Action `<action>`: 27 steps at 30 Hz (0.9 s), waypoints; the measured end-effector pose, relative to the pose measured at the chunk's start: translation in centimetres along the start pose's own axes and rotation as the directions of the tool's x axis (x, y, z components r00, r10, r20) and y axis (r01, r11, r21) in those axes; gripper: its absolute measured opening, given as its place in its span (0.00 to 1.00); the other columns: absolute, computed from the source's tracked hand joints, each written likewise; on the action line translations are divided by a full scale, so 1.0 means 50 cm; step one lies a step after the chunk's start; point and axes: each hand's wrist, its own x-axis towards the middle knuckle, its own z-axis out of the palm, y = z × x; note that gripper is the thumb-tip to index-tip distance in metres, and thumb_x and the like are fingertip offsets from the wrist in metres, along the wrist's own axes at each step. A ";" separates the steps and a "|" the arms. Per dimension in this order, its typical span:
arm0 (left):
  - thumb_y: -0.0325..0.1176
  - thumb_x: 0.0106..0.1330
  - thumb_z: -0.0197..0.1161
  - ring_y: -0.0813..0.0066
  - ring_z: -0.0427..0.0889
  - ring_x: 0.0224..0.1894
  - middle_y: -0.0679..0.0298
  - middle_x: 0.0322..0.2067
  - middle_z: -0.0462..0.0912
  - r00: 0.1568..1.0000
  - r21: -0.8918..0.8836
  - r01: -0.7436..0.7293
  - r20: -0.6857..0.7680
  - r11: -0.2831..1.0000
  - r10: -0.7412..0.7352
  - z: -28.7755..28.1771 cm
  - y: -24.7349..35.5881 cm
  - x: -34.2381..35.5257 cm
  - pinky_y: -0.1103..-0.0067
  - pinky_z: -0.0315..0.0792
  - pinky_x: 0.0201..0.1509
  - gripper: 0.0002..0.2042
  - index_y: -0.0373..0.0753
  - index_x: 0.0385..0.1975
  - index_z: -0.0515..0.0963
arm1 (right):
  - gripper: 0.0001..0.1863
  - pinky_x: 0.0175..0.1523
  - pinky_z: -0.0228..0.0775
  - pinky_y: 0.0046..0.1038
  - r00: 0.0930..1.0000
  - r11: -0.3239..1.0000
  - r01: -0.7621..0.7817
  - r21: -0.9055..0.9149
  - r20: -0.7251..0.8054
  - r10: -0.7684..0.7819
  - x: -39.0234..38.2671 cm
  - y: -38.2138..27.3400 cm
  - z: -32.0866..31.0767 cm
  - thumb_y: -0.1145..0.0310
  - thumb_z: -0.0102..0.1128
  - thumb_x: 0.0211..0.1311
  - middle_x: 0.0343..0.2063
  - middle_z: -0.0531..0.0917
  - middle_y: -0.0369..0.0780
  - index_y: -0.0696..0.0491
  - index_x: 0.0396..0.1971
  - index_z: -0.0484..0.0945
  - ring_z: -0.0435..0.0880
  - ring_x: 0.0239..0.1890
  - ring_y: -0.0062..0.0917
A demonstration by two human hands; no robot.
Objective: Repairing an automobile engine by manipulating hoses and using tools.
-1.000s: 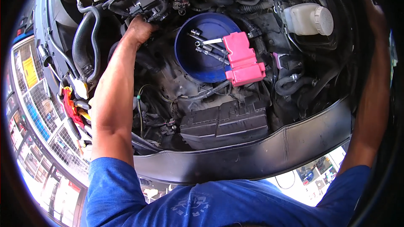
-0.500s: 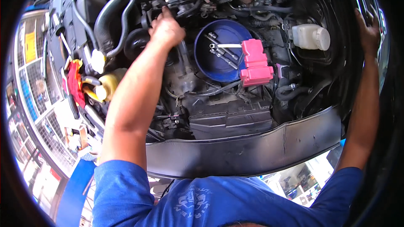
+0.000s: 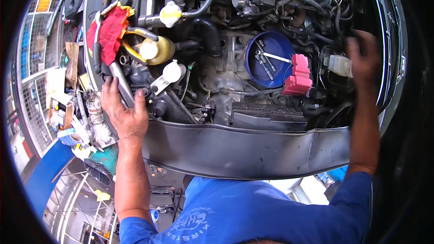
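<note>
My left hand (image 3: 126, 110) is open, thumb and fingers spread, resting on the front left edge of the engine bay. Just beyond its fingers lies a grey metal bar (image 3: 121, 81), and a red cloth (image 3: 110, 34) sits farther back. My right hand (image 3: 363, 58) is over the right side of the bay, close to a white plastic reservoir (image 3: 340, 66). It is blurred, but its fingers look apart with nothing held. Between the hands stands a round blue bowl (image 3: 262, 74) with several metal socket tools (image 3: 266, 61). A wrench (image 3: 275, 57) reaches across its rim toward a pink-red plastic cover (image 3: 298, 79).
Yellowish reservoir (image 3: 158, 50) and yellow-white cap (image 3: 170, 14) stand at the left of the bay. A black box (image 3: 266, 116) lies behind the dark front panel (image 3: 244, 151). Hoses and pipes fill the back. Boxes and clutter (image 3: 68, 113) are outside at left.
My left hand has left the engine's middle and come back to the front left edge. My right hand has moved inward from the right fender. The view has shifted left.
</note>
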 end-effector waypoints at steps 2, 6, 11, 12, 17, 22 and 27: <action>0.38 0.59 0.70 0.43 0.64 0.67 0.44 0.63 0.69 1.000 -0.081 -0.011 0.021 0.997 0.013 0.013 0.003 -0.025 0.56 0.55 0.72 0.31 0.32 0.61 0.70 | 0.16 0.51 0.76 0.33 0.946 0.910 -0.058 0.410 0.313 -0.081 0.009 -0.166 0.111 0.66 0.68 0.59 0.41 0.84 0.46 0.57 0.45 0.82 0.84 0.43 0.36; 0.38 0.55 0.71 0.41 0.61 0.69 0.43 0.65 0.66 0.995 -0.129 0.001 0.102 0.992 0.012 0.084 0.041 -0.018 0.55 0.52 0.74 0.33 0.34 0.62 0.70 | 0.16 0.58 0.73 0.43 0.809 0.945 0.088 0.316 0.530 -0.253 0.109 -0.392 0.386 0.62 0.58 0.65 0.44 0.83 0.52 0.59 0.44 0.80 0.81 0.51 0.47; 0.38 0.55 0.71 0.39 0.59 0.70 0.42 0.66 0.64 0.999 -0.217 0.014 0.051 0.976 -0.003 0.115 0.035 -0.005 0.55 0.52 0.74 0.33 0.36 0.63 0.70 | 0.18 0.57 0.77 0.37 0.460 0.913 0.401 -0.073 0.878 -0.132 0.212 -0.433 0.629 0.67 0.55 0.61 0.51 0.84 0.46 0.51 0.50 0.83 0.83 0.54 0.41; 0.36 0.55 0.71 0.39 0.60 0.70 0.42 0.66 0.64 0.997 -0.240 0.036 0.075 0.970 -0.018 0.116 0.030 -0.003 0.54 0.53 0.74 0.33 0.36 0.62 0.70 | 0.18 0.58 0.77 0.36 0.532 0.950 0.306 -0.058 0.838 -0.121 0.218 -0.421 0.664 0.67 0.54 0.61 0.53 0.83 0.45 0.50 0.49 0.83 0.83 0.55 0.40; 0.32 0.51 0.72 0.39 0.60 0.71 0.43 0.67 0.63 0.995 -0.306 0.079 0.087 0.949 -0.054 0.120 0.024 -0.005 0.56 0.54 0.74 0.33 0.38 0.61 0.71 | 0.20 0.62 0.73 0.35 0.621 0.997 0.062 0.050 0.780 -0.077 0.241 -0.371 0.818 0.63 0.55 0.61 0.56 0.81 0.46 0.49 0.52 0.83 0.80 0.60 0.38; 0.33 0.49 0.72 0.42 0.60 0.71 0.45 0.68 0.63 0.987 -0.292 0.125 0.132 0.948 -0.089 0.124 0.023 -0.002 0.55 0.53 0.74 0.33 0.41 0.60 0.73 | 0.20 0.61 0.74 0.36 0.581 1.000 0.025 -0.019 0.814 0.001 0.238 -0.353 0.869 0.62 0.58 0.60 0.54 0.83 0.45 0.50 0.51 0.84 0.81 0.58 0.39; 0.35 0.48 0.73 0.43 0.60 0.70 0.49 0.70 0.61 0.986 -0.289 0.133 0.133 0.948 -0.098 0.126 0.024 -0.002 0.54 0.53 0.73 0.33 0.43 0.59 0.74 | 0.20 0.59 0.75 0.35 0.548 0.996 0.058 -0.068 0.836 0.025 0.215 -0.355 0.854 0.65 0.62 0.56 0.53 0.84 0.45 0.51 0.49 0.84 0.82 0.57 0.40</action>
